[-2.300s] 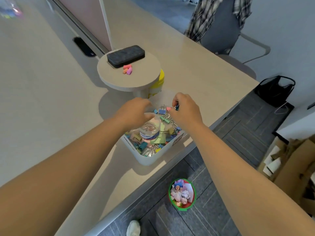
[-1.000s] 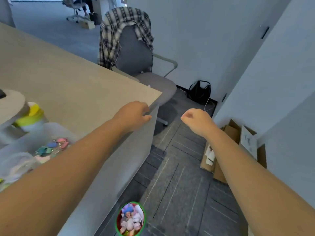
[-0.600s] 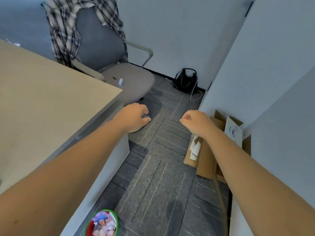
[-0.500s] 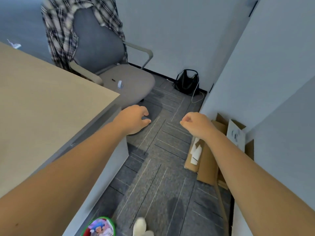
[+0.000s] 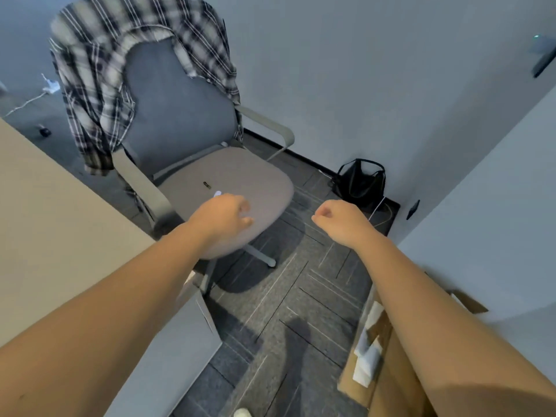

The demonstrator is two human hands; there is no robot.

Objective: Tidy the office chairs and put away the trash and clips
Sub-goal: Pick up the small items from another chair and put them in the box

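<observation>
Straight ahead, a grey office chair [image 5: 192, 124] is seen beside the corner of a beige desk [image 5: 54, 224], with a black-and-white plaid shirt [image 5: 90, 85] draped over its backrest. On the seat, two small items are found: a tiny dark clip [image 5: 206, 184] near the middle and a small pale object [image 5: 217, 193] just beside the left hand [image 5: 224, 216]; what the pale object is cannot be told. The left hand is held over the front of the seat with its fingers loosely curled and nothing gripped. The right hand [image 5: 340, 219] is held over the grey carpet, off the seat's right edge, clenched into a loose fist; whether anything is enclosed cannot be told. A black bag [image 5: 361, 182] is set against the wall behind, and flattened cardboard [image 5: 388, 356] is leaned at the lower right
</observation>
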